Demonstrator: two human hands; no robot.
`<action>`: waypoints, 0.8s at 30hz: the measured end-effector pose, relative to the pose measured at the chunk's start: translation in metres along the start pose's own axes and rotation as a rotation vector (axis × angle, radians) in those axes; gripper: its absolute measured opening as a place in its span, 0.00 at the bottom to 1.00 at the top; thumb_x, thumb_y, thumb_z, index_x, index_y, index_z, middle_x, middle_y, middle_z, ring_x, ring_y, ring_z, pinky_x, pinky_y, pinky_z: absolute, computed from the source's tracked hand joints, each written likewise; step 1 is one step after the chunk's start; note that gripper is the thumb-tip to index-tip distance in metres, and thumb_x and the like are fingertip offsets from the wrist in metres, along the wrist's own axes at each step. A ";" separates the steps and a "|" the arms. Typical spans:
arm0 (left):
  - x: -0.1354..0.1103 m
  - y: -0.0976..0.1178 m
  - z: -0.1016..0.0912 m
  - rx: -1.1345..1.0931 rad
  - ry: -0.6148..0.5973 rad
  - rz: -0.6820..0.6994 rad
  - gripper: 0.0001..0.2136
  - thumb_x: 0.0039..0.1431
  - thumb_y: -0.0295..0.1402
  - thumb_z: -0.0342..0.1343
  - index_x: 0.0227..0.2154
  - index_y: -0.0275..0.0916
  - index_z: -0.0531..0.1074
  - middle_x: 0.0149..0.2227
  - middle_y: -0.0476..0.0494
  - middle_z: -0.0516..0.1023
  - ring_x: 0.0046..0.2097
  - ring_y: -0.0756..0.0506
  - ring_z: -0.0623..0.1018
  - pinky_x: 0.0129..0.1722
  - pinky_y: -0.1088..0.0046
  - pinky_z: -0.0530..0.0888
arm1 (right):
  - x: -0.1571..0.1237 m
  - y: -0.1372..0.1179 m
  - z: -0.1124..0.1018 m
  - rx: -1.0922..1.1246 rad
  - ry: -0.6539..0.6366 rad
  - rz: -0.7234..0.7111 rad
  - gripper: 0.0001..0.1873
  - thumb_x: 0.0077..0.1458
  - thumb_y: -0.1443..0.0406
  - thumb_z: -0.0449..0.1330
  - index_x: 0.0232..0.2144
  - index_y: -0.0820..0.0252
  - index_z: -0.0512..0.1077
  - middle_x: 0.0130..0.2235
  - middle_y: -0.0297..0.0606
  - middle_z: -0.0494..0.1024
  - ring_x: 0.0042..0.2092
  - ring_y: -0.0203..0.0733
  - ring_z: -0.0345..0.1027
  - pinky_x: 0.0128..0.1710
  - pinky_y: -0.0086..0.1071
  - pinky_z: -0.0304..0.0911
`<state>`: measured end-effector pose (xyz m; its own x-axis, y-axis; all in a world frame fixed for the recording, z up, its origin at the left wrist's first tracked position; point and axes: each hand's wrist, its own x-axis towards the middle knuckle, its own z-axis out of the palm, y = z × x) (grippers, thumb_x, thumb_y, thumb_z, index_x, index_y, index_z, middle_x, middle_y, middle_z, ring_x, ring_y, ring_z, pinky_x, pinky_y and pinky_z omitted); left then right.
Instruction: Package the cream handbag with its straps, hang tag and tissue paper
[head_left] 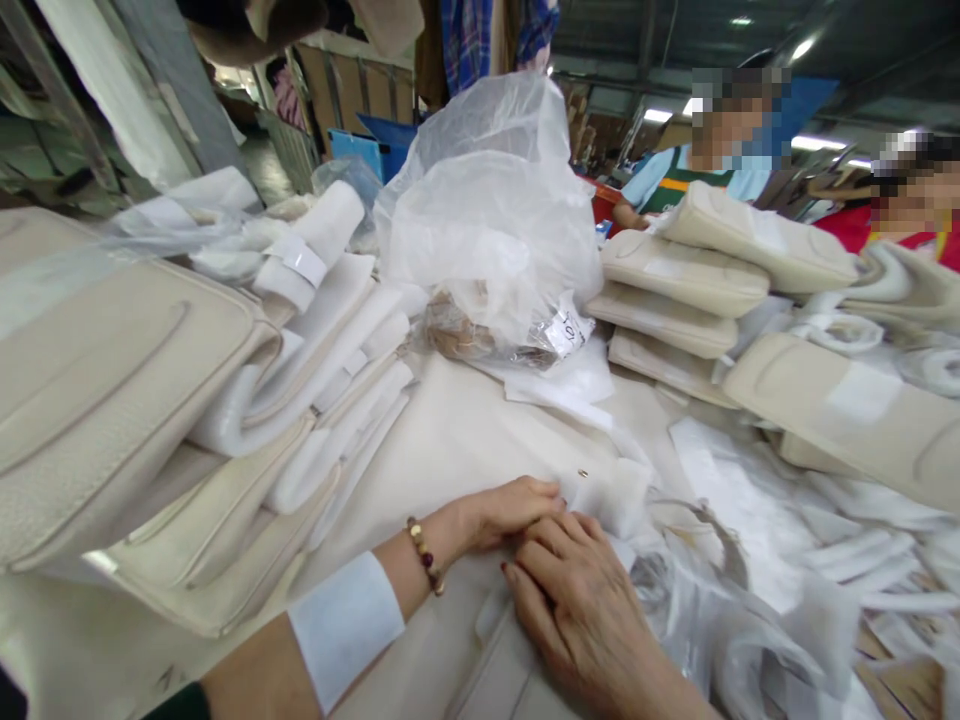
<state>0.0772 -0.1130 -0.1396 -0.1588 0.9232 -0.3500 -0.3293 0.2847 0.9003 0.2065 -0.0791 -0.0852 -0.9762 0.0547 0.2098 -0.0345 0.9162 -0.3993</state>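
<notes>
My left hand (pixel 510 508), with a beaded bracelet (pixel 424 556) on its wrist, is closed, its fingers meeting those of my right hand. Curled over beside it, my right hand (pixel 576 590) is closed too, and whatever lies between the fingers is hidden. Under and in front of the hands is a cream flat piece with seams, perhaps a bag (pixel 491 665), partly covered by my right hand. Just beyond the fingertips lies a translucent white wrapping sheet (pixel 616 492), with a small gold-coloured metal piece (pixel 583 473) near it.
Cream handbags with white foam wrapping (pixel 112 370) crowd the left. More cream bags (pixel 682 275) are stacked at right, beside rolled plastic wrapping (pixel 765 660). A large clear plastic bag (pixel 495 220) stands at the back of the table (pixel 442 420). Two people are beyond the right-hand stack.
</notes>
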 end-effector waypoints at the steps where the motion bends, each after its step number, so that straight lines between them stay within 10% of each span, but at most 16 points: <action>1: -0.006 0.001 0.002 -0.021 0.012 0.003 0.14 0.42 0.44 0.57 0.21 0.40 0.61 0.21 0.55 0.62 0.26 0.51 0.63 0.28 0.71 0.64 | -0.001 0.000 0.002 -0.020 0.009 0.014 0.09 0.60 0.70 0.50 0.29 0.59 0.67 0.32 0.35 0.71 0.39 0.41 0.61 0.45 0.40 0.53; 7: -0.050 -0.007 0.023 -0.186 0.075 0.201 0.32 0.53 0.62 0.40 0.35 0.35 0.70 0.38 0.40 0.77 0.48 0.41 0.72 0.53 0.60 0.65 | -0.002 0.005 0.012 -0.091 0.260 0.044 0.12 0.60 0.74 0.43 0.33 0.61 0.65 0.34 0.40 0.71 0.37 0.43 0.61 0.40 0.40 0.60; 12: -0.076 -0.014 0.020 0.223 0.084 0.250 0.42 0.33 0.47 0.69 0.52 0.33 0.63 0.55 0.35 0.70 0.57 0.35 0.66 0.59 0.59 0.60 | 0.006 0.007 0.017 -0.090 0.299 0.072 0.10 0.60 0.73 0.45 0.34 0.63 0.66 0.33 0.42 0.72 0.36 0.46 0.64 0.38 0.40 0.65; 16: -0.082 -0.008 0.020 0.212 0.033 0.147 0.39 0.35 0.40 0.68 0.53 0.33 0.63 0.52 0.36 0.73 0.54 0.35 0.70 0.55 0.60 0.66 | 0.005 -0.005 -0.005 -0.070 0.328 0.091 0.06 0.58 0.73 0.54 0.37 0.61 0.68 0.35 0.37 0.75 0.38 0.38 0.69 0.40 0.30 0.68; 20: -0.085 -0.001 0.027 0.111 0.055 0.069 0.51 0.33 0.39 0.69 0.62 0.34 0.52 0.50 0.39 0.75 0.49 0.38 0.74 0.48 0.64 0.71 | -0.050 -0.018 -0.043 -0.078 0.464 0.227 0.11 0.58 0.70 0.53 0.43 0.61 0.69 0.45 0.42 0.74 0.48 0.39 0.68 0.49 0.33 0.66; 24: -0.089 0.002 0.035 -0.005 0.182 -0.007 0.58 0.28 0.34 0.70 0.64 0.30 0.43 0.47 0.38 0.76 0.44 0.40 0.76 0.41 0.68 0.73 | -0.154 -0.008 -0.034 -0.077 0.711 0.714 0.26 0.57 0.54 0.49 0.50 0.67 0.67 0.53 0.53 0.70 0.57 0.54 0.62 0.57 0.50 0.58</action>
<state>0.1231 -0.1854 -0.0974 -0.3219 0.8592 -0.3977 -0.3360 0.2891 0.8964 0.3647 -0.0813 -0.0838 -0.4084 0.8012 0.4374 0.5468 0.5984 -0.5856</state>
